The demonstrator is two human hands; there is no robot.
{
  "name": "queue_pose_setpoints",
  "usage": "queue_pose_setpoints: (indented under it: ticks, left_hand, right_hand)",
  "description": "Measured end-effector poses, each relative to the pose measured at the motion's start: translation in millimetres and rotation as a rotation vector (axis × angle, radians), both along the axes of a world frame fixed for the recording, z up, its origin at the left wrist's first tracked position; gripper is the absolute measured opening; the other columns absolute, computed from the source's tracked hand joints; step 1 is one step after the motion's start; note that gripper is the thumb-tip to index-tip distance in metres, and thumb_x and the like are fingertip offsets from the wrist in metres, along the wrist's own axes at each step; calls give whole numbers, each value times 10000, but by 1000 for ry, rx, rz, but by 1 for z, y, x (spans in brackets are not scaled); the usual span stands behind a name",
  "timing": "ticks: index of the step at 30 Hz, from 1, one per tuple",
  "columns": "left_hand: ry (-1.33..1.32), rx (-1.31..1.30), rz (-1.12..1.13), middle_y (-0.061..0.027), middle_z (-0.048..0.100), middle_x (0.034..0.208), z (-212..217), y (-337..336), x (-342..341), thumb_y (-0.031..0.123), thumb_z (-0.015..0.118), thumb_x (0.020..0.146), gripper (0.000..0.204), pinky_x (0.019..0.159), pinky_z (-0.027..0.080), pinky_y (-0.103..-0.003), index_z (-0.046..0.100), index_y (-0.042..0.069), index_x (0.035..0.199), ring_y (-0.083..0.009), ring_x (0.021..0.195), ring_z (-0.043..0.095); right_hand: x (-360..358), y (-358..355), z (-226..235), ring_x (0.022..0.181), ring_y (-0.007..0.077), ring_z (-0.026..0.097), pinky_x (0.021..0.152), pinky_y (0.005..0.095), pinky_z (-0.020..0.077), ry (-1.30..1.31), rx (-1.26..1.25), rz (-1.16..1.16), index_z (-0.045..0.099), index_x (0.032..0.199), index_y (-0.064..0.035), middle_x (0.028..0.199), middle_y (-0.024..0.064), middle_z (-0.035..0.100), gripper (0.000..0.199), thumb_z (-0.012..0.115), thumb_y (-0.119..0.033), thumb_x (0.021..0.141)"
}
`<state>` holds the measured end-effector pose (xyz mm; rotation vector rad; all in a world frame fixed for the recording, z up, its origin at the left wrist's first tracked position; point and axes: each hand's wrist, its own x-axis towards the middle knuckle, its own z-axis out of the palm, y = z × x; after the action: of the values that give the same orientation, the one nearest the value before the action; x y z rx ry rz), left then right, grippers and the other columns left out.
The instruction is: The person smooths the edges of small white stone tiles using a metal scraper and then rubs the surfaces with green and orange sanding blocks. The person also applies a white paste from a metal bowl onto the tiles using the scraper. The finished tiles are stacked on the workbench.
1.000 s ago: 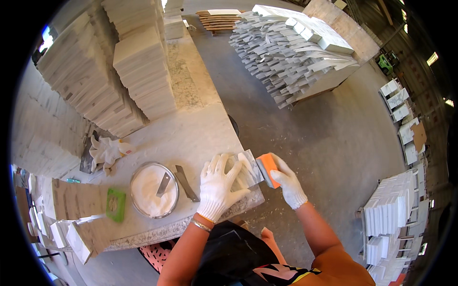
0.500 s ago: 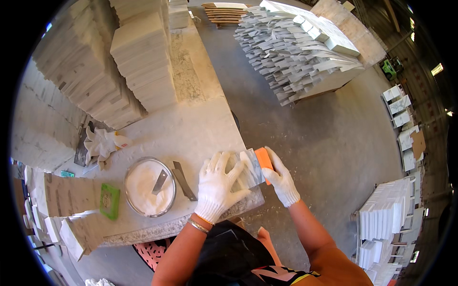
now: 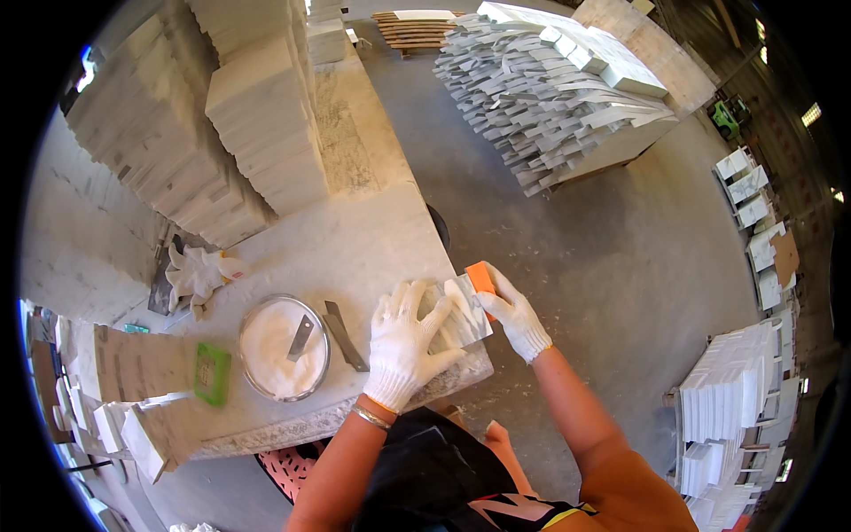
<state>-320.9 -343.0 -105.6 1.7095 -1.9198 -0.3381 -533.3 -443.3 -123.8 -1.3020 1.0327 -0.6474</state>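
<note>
My left hand [image 3: 403, 341], in a white knit glove, lies flat with fingers spread on a grey-veined marble tile [image 3: 472, 310] at the table's right edge. The tile's right end reaches past that edge. In my gloved right hand [image 3: 517, 317] is an orange sanding block [image 3: 480, 277], gripped between thumb and fingers against the tile's right side, near its far corner. Left of my left hand lies a flat dark metal strip [image 3: 345, 336]. Beside it stands a round metal bowl [image 3: 325, 372] of white powder, with a putty-knife-like metal blade [image 3: 300, 338] resting in it.
A green block [image 3: 212, 375] and crumpled white gloves [image 3: 199, 275] lie at the left of the stone table [image 3: 372, 239]. Tall stacks of stone slabs [image 3: 261, 115] rise at the far left. Beyond the floor stands a pile of marble strips [image 3: 541, 106]; more stacked tiles [image 3: 727, 390] are at right.
My right hand has slid the orange block away from me along the tile's edge, towards its far corner. My left hand stays in place on the tile.
</note>
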Motion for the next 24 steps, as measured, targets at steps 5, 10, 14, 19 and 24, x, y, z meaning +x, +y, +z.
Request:
queue_pose_setpoints:
  ticks: [5,10,14,19,24]
  left_hand:
    - [7,-9,34,-153,479,1453,0,2,-1,457,840,640,724,1096,361,-542,667,181,1287,-386,1353,432]
    - [30,12,4,-140,478,1459,2,0,0,440,844,629,727,1101,359,-539,669,183,1286,-379,1362,427]
    - [19,-9,7,-123,483,1456,4,0,-1,432,845,624,725,1091,367,-533,671,180,1281,-372,1355,431]
    - [36,3,22,-123,488,1444,0,1,1,431,846,618,729,1088,369,-533,671,176,1278,-370,1339,443]
    - [15,-16,6,-133,491,1432,5,-1,-1,430,848,613,733,1085,374,-535,671,173,1276,-374,1324,454]
  right_hand:
    - [-18,24,23,1438,218,425,1187,340,309,-73,37,-53,338,1572,8,1543,137,472,789,689,-336,954]
    - [-7,26,4,1463,215,383,1193,345,294,8,-103,-34,339,1571,6,1586,136,424,777,680,-336,963]
    - [-7,20,5,1466,209,376,1194,344,291,-78,73,-65,326,1578,3,1597,129,408,790,691,-316,955]
    - [-13,45,27,1465,201,378,1193,335,291,-34,-52,-8,312,1582,8,1597,124,406,785,665,-330,967]
    - [-3,20,-1,1456,205,393,1188,328,298,-7,-20,-60,335,1569,19,1574,132,441,752,638,-340,983]
